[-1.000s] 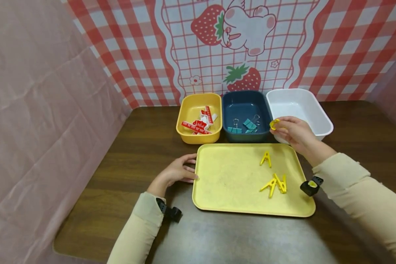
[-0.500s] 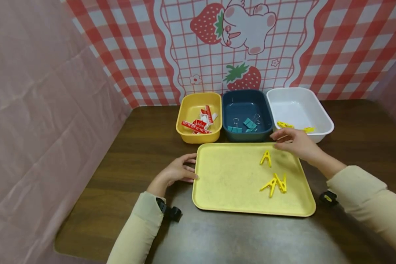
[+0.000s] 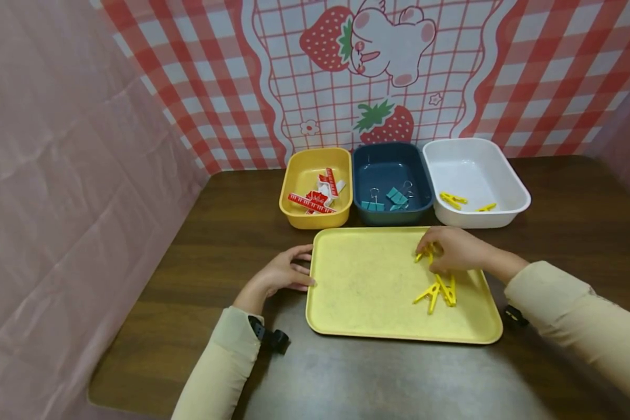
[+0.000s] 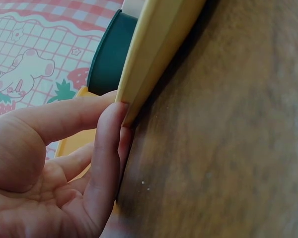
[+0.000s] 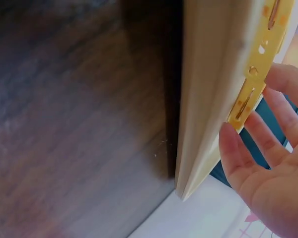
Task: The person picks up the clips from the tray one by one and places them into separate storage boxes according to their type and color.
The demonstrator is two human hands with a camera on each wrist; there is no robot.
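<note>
In the head view my right hand [image 3: 455, 251] is over the right part of the yellow tray [image 3: 367, 280], thumb and fingers pinching a yellow clothespin [image 5: 244, 101] that lies there. Close beside it on the tray are two more clothespins, one splayed [image 3: 427, 296] and one overlapping it [image 3: 448, 291]. On the opposite side, my left hand [image 3: 286, 271] rests with extended fingers against the tray's left edge. The left wrist view has its fingertips [image 4: 120, 109] right at the tray's rim.
Behind the tray stand a yellow bin [image 3: 289, 210] with red-and-white clips [image 3: 315, 201], a dark blue bin [image 3: 391, 219] with teal binder clips [image 3: 397, 196], and a white bin [image 3: 478, 220] with yellow clothespins [image 3: 453, 199]. A checked cloth [image 3: 189, 76] hangs behind them.
The right hand let go of a yellow clothespin at the white bin, where clothespins now show. It then moved down and left to a clothespin on the tray. The left hand stayed put.
</note>
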